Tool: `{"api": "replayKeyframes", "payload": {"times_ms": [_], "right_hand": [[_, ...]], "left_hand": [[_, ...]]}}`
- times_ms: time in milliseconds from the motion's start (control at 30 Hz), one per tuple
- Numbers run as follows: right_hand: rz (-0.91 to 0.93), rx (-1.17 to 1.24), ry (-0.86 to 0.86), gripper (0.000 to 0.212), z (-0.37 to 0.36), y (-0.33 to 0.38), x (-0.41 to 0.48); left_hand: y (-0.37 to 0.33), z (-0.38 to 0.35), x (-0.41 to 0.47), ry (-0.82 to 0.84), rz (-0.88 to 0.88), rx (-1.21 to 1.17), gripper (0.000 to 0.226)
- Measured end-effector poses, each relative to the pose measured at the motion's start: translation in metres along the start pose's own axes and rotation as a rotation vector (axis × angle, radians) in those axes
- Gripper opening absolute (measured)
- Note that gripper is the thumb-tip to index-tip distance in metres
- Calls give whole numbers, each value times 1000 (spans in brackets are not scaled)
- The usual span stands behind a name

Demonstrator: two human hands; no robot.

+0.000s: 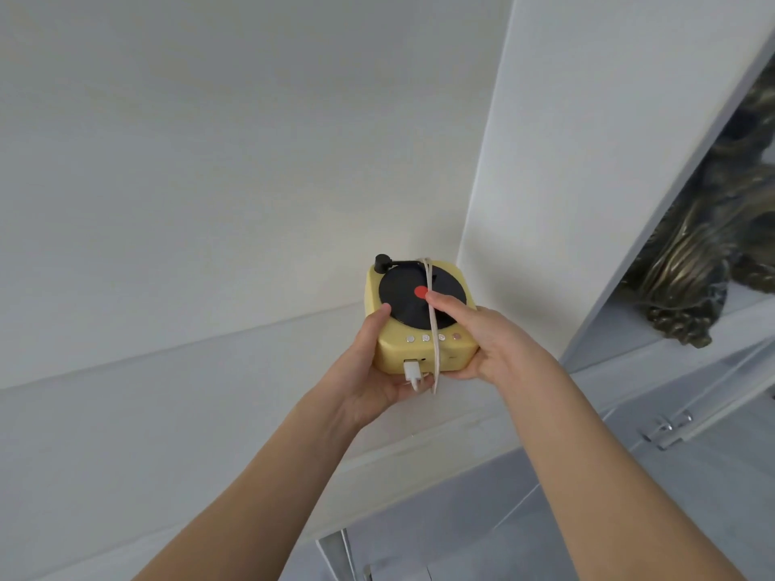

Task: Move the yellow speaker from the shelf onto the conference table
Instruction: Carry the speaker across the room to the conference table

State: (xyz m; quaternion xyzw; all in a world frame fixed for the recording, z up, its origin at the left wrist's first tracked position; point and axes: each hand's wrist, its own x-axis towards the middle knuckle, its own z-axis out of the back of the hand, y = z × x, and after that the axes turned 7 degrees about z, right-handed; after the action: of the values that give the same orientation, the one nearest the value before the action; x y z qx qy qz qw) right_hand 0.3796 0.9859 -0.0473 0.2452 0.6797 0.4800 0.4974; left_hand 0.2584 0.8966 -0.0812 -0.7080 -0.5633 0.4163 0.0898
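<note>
Soft even light, wide-angle edge distortion

text: none legible | yellow speaker (421, 325): four round buttons, their symbols too small to read

- I grip the yellow speaker (400, 350) with both hands, in the white shelf's (188, 371) corner against the upright panel (545, 161) at its 3 o'clock.
- My left hand (369, 371) grips its 8 o'clock corner, thumb on top at the black disc's (402, 295) rim, fingers curled underneath.
- My right hand (490, 345) grips the 4 o'clock side, one digit lying across the disc beside its red centre dot (420, 291).
- A white cable (434, 329) is wrapped over the top; its plug (412, 369) hangs at the front, at 6 o'clock.
- A bronze ornament (692, 245) sits in the next compartment, at 3 o'clock.
</note>
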Motion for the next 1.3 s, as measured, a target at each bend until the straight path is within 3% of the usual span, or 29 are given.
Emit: {"api": "replayKeyframes", "payload": {"times_ms": [100,267,367,633,833,967,1300], "right_hand": [[-10,7,-12,94,1,2,-6],[9,-6,-22,76,6,-1,-18],[35,-1,-26,63,8,-5,-28],[49,17,-81,64,10,-27,-68],[62,95,-133,52,26,-44,-100],[77,130,-200,45,40,-51,-122],[88,283,-531,56,115,-79,-186]], "left_hand": [[-4,-1,-3,14,30,39,47],[-7,3,-10,87,80,149,56],[-10,-1,-16,129,88,169,51],[2,-11,-31,63,145,222,36],[23,-22,-43,131,176,295,33],[38,-37,-46,196,208,329,31],[108,-119,-34,325,301,439,33]]}}
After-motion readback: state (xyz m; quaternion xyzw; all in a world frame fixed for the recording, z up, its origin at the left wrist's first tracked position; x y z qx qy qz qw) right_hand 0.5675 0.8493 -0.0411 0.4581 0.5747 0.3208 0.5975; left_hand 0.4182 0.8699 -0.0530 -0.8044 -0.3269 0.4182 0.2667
